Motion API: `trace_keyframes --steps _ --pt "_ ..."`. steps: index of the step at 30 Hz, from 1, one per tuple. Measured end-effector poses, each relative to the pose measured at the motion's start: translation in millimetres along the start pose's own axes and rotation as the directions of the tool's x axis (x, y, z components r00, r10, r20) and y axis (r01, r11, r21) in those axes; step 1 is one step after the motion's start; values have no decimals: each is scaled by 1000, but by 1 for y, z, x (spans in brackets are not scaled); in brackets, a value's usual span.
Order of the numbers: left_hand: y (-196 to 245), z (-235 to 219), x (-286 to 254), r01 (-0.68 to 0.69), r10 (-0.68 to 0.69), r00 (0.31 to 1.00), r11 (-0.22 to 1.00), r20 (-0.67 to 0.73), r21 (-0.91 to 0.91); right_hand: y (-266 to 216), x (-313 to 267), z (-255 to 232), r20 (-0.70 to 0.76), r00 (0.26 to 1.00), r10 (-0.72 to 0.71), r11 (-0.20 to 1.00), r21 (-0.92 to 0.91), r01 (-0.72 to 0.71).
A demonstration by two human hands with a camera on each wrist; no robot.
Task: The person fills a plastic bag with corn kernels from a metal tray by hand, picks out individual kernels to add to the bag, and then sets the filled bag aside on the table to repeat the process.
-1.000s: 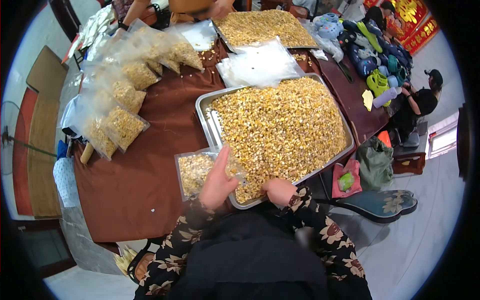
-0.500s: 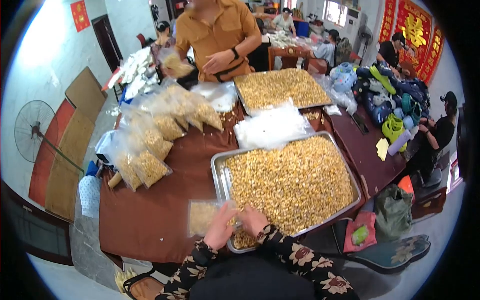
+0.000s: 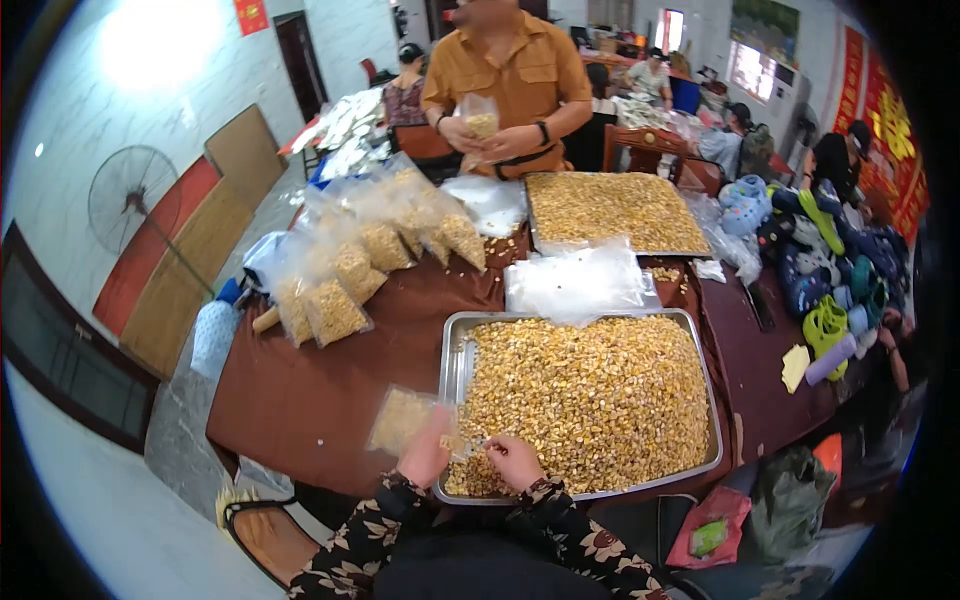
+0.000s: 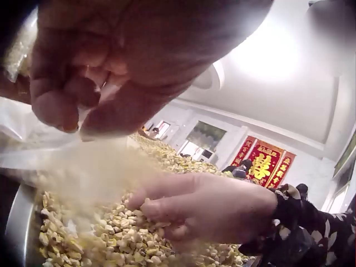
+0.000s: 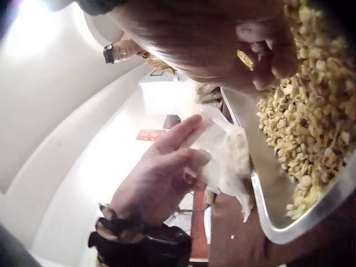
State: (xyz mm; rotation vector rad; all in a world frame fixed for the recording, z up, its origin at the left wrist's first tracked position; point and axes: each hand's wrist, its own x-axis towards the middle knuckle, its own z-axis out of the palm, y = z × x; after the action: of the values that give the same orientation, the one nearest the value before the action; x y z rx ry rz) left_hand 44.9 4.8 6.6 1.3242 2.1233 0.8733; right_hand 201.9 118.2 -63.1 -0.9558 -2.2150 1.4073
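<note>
A metal tray (image 3: 713,420) heaped with yellow corn kernels (image 3: 590,400) lies in front of the person. At its near left corner the left hand (image 3: 426,452) grips the mouth of a clear plastic bag (image 3: 400,420) partly filled with kernels; the right wrist view shows fingers and thumb on the bag (image 5: 231,147). Over the kernels, close to the bag's mouth, is the right hand (image 3: 516,462), its fingertips curled together. A yellow kernel (image 5: 245,59) shows between those fingers in the right wrist view.
Filled bags (image 3: 336,310) stand at the left of the brown cloth (image 3: 300,400). Empty bags (image 3: 575,280) lie behind the tray, with a second tray of kernels (image 3: 615,210) beyond. A person in an orange shirt (image 3: 505,80) holds a bag across the table. Clogs (image 3: 825,330) are piled right.
The head view has tilted up and shifted left. My right hand came to the bag's mouth, then drew back slightly over the kernels. The person opposite now holds a bag in front with both hands.
</note>
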Motion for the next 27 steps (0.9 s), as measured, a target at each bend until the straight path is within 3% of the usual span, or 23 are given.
trace_keyframes --steps 1,2,3,5,8,10,14,17,20,22,23,25,27 --pt "-1 3 1 28 -28 999 1000 -18 -7 0 0 -5 61 993 97 987 123 -103" --pt "-4 5 1 -37 38 998 999 -51 21 4 2 -6 99 980 173 945 265 -194" --pt "-8 8 -1 -94 98 992 994 -77 51 2 3 -11 138 975 175 944 257 -206" --pt "-2 7 -3 5 -6 997 1000 -78 -16 -5 7 -21 252 926 281 810 454 -370" --pt "-2 3 -6 38 -36 998 999 -48 31 -3 14 -22 289 920 265 753 534 -385" --pt "4 -2 -7 111 -121 989 987 86 120 -15 18 -27 346 912 219 605 685 -406" --pt "-11 6 -7 45 -45 999 999 -12 28 -44 20 -29 344 913 219 535 740 -407" --pt "-16 9 -8 -19 14 996 998 -85 -56 -66 21 -24 356 910 212 529 742 -413" --pt "-21 7 -8 -128 121 976 991 -183 -26 -82 24 -5 343 913 219 578 708 -405" --pt "-19 -4 -8 -59 52 997 991 -61 -121 -85 31 6 350 912 214 677 620 -397" --pt "-19 -6 -7 -66 59 996 989 -60 -134 -85 32 11 343 913 221 683 614 -396" --pt "-22 -9 -4 -68 60 997 977 -45 -200 -91 35 22 326 936 130 876 405 -263" --pt "-34 -7 -1 -81 77 997 970 -24 -230 -98 34 22 331 929 166 905 323 -277"
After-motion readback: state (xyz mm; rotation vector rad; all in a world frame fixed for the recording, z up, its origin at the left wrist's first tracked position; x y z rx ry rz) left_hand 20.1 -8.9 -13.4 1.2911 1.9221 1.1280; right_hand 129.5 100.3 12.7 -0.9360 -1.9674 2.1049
